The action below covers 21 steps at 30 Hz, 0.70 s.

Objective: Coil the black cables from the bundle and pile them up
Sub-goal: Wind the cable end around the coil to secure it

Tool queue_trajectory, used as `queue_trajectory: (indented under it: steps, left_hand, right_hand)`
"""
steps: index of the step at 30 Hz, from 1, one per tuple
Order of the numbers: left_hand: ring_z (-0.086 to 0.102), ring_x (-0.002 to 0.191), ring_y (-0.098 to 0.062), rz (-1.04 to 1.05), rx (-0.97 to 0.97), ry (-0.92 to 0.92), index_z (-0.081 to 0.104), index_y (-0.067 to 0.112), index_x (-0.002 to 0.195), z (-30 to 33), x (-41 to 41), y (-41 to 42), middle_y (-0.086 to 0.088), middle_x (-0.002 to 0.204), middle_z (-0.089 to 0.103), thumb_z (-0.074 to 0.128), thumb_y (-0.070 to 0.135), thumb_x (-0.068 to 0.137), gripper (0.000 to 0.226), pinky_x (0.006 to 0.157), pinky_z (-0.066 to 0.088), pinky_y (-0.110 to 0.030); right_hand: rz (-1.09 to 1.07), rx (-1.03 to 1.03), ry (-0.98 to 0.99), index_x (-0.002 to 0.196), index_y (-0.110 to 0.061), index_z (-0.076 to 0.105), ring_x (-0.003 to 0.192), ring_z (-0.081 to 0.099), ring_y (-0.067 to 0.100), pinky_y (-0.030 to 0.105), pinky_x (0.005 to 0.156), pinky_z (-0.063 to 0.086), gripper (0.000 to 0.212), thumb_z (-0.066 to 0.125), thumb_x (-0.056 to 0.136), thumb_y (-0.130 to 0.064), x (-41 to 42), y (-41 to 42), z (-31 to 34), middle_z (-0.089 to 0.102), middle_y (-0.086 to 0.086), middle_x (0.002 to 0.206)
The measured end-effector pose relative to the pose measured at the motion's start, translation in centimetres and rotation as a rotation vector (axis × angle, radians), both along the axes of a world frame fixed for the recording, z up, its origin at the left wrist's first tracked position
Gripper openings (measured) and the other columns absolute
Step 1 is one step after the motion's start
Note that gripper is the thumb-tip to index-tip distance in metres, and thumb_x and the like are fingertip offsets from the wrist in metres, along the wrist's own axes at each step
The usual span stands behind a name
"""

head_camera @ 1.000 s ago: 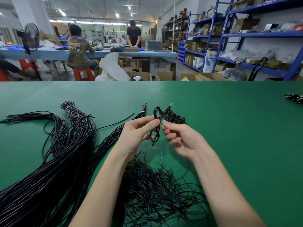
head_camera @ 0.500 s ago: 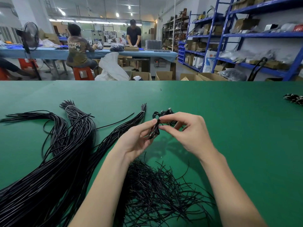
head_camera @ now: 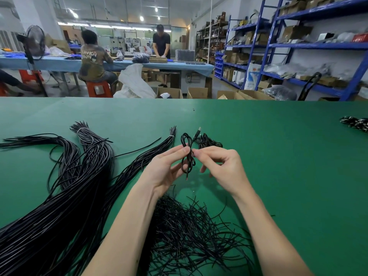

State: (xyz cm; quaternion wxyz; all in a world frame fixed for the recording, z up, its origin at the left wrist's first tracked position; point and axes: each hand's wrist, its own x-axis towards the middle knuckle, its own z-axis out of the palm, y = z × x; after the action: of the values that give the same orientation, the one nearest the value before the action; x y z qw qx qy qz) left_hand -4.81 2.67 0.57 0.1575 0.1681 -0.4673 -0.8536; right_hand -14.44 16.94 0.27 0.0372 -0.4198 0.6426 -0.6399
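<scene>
Coiled black cable [head_camera: 187, 156], at centre frame above the green surface [head_camera: 278, 176], its plug end pointing up; pinched at its waist between thumb and forefinger of the left hand [head_camera: 167, 170] and of the right hand [head_camera: 223, 166]. Small pile of coiled cables [head_camera: 208, 141] just behind, on the surface. Long cable bundle [head_camera: 59, 206], tied with white bands, fills the lower left; loose cut strands [head_camera: 189, 236] lie at lower centre. Seated worker's shirt [head_camera: 91, 60], upper left, reads "UNKN OWN".
</scene>
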Motion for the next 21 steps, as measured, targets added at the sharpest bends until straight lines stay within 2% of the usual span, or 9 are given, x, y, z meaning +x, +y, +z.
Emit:
queue_trajectory:
  steps: [3, 5, 10, 12, 14, 16, 18, 19, 21]
  left_hand:
    - [0.068, 0.067, -0.011, 0.059, 0.01, 0.005, 0.078, 0.011, 0.102, -0.1, -0.1, 0.2, -0.006, 0.097, 0.078, 0.087, 0.018, 0.063, 0.041, 0.06, 0.056, -0.018]
    - [0.066, 0.067, -0.011, 0.091, 0.0, 0.018, 0.075, 0.012, 0.107, -0.2, -0.1, 0.5, -0.007, 0.097, 0.078, 0.086, 0.02, 0.064, 0.046, 0.062, 0.056, -0.019]
    - [0.068, 0.085, -0.017, 0.093, -0.101, 0.04, 0.079, 0.015, 0.098, -0.3, -0.5, 1.7, -0.009, 0.106, 0.077, 0.077, 0.014, 0.083, 0.015, 0.072, 0.058, -0.025]
    - [0.066, 0.089, -0.02, 0.102, -0.116, 0.023, 0.077, 0.013, 0.104, -0.2, -0.6, 1.9, -0.01, 0.107, 0.076, 0.076, 0.015, 0.085, 0.019, 0.076, 0.057, -0.027]
    - [0.064, 0.088, -0.021, 0.129, -0.127, 0.011, 0.075, 0.012, 0.108, -0.2, -0.5, 1.7, -0.01, 0.105, 0.077, 0.076, 0.015, 0.085, 0.023, 0.076, 0.056, -0.027]
    - [0.064, 0.088, -0.02, 0.156, -0.147, 0.0, 0.075, 0.012, 0.108, -0.3, -0.5, 1.6, -0.01, 0.103, 0.077, 0.077, 0.015, 0.085, 0.023, 0.072, 0.056, -0.026]
    - [0.066, 0.086, -0.016, 0.18, -0.185, -0.021, 0.076, 0.012, 0.105, -0.5, -0.6, 1.5, -0.009, 0.101, 0.077, 0.077, 0.016, 0.085, 0.021, 0.066, 0.056, -0.021]
    - [0.067, 0.084, -0.014, 0.178, -0.207, -0.032, 0.077, 0.012, 0.104, -0.7, -0.6, 1.5, -0.008, 0.1, 0.078, 0.077, 0.016, 0.085, 0.019, 0.065, 0.056, -0.019]
    - [0.069, 0.084, -0.012, 0.146, -0.248, -0.052, 0.077, 0.011, 0.103, -0.9, -0.6, 1.6, -0.009, 0.097, 0.078, 0.077, 0.018, 0.086, 0.018, 0.065, 0.057, -0.019]
  right_hand:
    - [0.027, 0.012, -0.115, 0.086, -0.026, 0.084, 0.061, 0.063, 0.016, 0.021, 0.05, 0.047, 0.015, 0.073, 0.088, -0.036, 0.3, -0.2, -0.5, 0.078, -0.004, 0.098]
    - [0.061, -0.014, -0.255, 0.09, -0.025, 0.084, 0.068, 0.062, 0.016, 0.024, 0.052, 0.05, 0.016, 0.071, 0.09, -0.035, 0.4, -0.5, -0.8, 0.078, -0.003, 0.103]
    - [0.007, -0.157, -0.454, 0.104, -0.037, 0.079, 0.078, 0.067, 0.005, 0.021, 0.056, 0.054, 0.02, 0.07, 0.095, -0.022, 0.8, -1.7, -1.5, 0.078, -0.005, 0.111]
    - [-0.014, -0.151, -0.4, 0.106, -0.046, 0.077, 0.082, 0.068, 0.0, 0.021, 0.057, 0.055, 0.022, 0.071, 0.095, -0.028, 0.9, -2.0, -1.9, 0.077, -0.008, 0.114]
    - [-0.058, -0.091, -0.292, 0.114, -0.052, 0.071, 0.08, 0.066, 0.004, 0.027, 0.063, 0.058, 0.025, 0.073, 0.09, -0.044, 1.0, -2.0, -2.2, 0.076, -0.014, 0.11]
    - [-0.089, -0.054, -0.235, 0.123, -0.051, 0.063, 0.079, 0.067, 0.008, 0.038, 0.078, 0.059, 0.041, 0.071, 0.083, -0.053, 0.7, -2.1, -2.7, 0.077, -0.016, 0.103]
    - [-0.094, -0.039, -0.212, 0.133, -0.043, 0.058, 0.078, 0.069, 0.006, 0.043, 0.086, 0.057, 0.048, 0.07, 0.087, -0.047, 0.6, -2.2, -2.9, 0.077, -0.016, 0.099]
    - [-0.104, -0.014, -0.182, 0.138, -0.038, 0.057, 0.076, 0.068, 0.003, 0.039, 0.085, 0.058, 0.051, 0.069, 0.089, -0.046, 0.6, -2.2, -3.0, 0.076, -0.019, 0.098]
    - [-0.134, 0.054, -0.098, 0.14, -0.037, 0.057, 0.07, 0.066, -0.002, 0.018, 0.074, 0.055, 0.056, 0.065, 0.087, -0.054, 0.7, -2.1, -3.0, 0.071, -0.027, 0.094]
